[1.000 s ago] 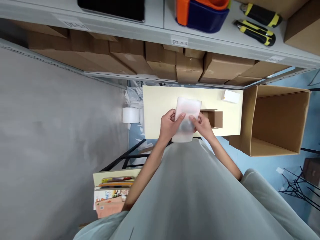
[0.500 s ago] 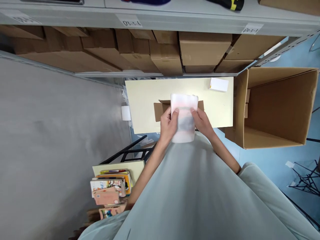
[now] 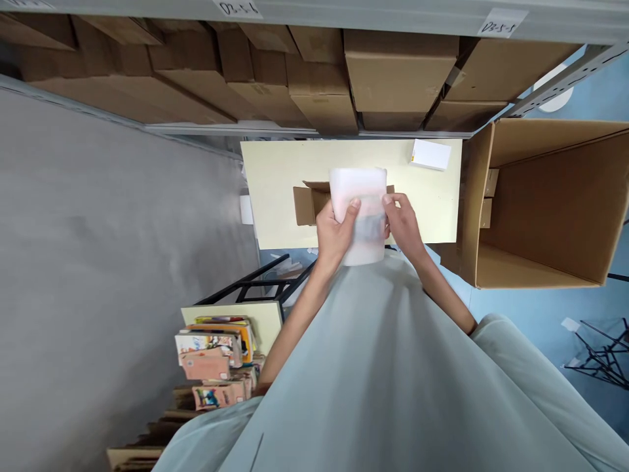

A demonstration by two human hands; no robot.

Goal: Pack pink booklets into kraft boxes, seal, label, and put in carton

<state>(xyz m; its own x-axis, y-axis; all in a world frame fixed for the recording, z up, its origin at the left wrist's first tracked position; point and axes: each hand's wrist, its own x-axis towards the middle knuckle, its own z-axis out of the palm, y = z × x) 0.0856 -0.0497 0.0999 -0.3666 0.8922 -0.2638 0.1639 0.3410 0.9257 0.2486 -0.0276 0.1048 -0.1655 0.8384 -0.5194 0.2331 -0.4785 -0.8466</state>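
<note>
In front of my body is a package wrapped in white translucent foam (image 3: 366,246), with faint pinkish and grey patches showing through. My left hand (image 3: 337,229) grips its left side, thumb lying across the front and fingers behind. At the right edge my right hand (image 3: 401,223) pinches the wrap between thumb and fingers. Behind the package a small open cardboard box (image 3: 305,206) stands on the pale table, mostly hidden by the package and my left hand. What is inside that box cannot be seen.
A small white box (image 3: 431,155) lies at the back right of the pale table (image 3: 270,190). A large open carton (image 3: 550,210) stands to the right. Shelving (image 3: 373,19) with brown cartons runs above. Stacked books (image 3: 216,357) sit at lower left, near a black metal frame (image 3: 260,288).
My right hand has shifted from lying on the front of the package to its right edge. My left thumb has moved slightly further across the wrap. The view has tilted down a little.
</note>
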